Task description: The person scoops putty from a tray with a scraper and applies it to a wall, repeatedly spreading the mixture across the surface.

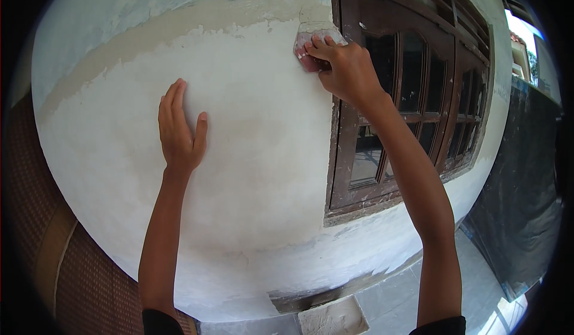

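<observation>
My right hand (350, 72) grips a reddish, putty-smeared scraper (306, 47), fingers pressed over its face. The scraper lies against the upper wall, close to the window frame's left edge, with a lumpy streak of putty (314, 13) just above it. My left hand (179, 132) is open, its fingers stretched upward and the thumb apart, at the white wall (257, 138); whether the whole palm touches cannot be made out. Across the upper wall runs a beige band of putty (161, 27) with a ragged lower edge; bluish patches show above it.
A brown wooden window (391, 111) with paint specks fills the right part of the wall. On the grey tiled floor (400, 296) stands a shallow tray (366, 326) of pale putty. Woven panels (95, 281) are at left, a dark sheet (514, 185) at right.
</observation>
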`<state>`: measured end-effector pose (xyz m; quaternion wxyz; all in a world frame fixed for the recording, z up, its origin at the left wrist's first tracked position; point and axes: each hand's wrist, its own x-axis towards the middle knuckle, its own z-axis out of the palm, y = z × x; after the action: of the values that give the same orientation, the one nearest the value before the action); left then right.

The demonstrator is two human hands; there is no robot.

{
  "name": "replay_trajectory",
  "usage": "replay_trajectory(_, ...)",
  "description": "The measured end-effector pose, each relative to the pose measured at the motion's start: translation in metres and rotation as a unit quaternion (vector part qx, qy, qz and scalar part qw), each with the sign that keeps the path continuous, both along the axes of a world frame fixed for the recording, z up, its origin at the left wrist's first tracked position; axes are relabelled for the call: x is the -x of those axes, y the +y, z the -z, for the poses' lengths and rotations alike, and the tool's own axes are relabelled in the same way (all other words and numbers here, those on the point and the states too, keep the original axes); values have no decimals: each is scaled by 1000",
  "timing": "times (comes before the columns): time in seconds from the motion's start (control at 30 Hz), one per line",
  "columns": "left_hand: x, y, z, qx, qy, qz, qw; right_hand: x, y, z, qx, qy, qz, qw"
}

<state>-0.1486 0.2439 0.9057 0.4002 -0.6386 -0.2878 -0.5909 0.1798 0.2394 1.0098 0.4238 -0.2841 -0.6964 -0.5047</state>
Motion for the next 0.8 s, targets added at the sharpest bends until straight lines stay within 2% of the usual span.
replay_trajectory(0.2,-1,-4,2,-2,5,7,1000,-16,-21,6,93,-38,13,995)
replay_trajectory(0.27,-2,-4,1,-1,0,24,1000,-18,-34,7,-8,-54,-65,996)
replay_trajectory(0.3,-4,-5,2,-1,1,26,1000,-21,-40,8,-8,-53,-63,997)
replay_trajectory(0.37,-8,-8,-2,3,8,46,999,-18,-61,0,61,29,-154,986)
replay_trajectory(0.5,-12,-12,-15,1,5,42,999,-28,-62,-28,7,71,-194,978)
replay_trajectory(0.57,-12,-11,-21,-11,7,35,999,-24,-69,-44,62,282,-232,929)
replay_trajectory(0.6,-12,-10,-21,-11,8,35,999,-28,-55,-52,62,283,-233,928)
replay_trajectory(0.67,-12,-6,-21,-7,25,8,1000,-42,-13,-66,122,341,-323,874)
replay_trajectory(0.8,-11,-1,-18,-21,31,-18,999,-30,3,-64,150,389,-360,835)
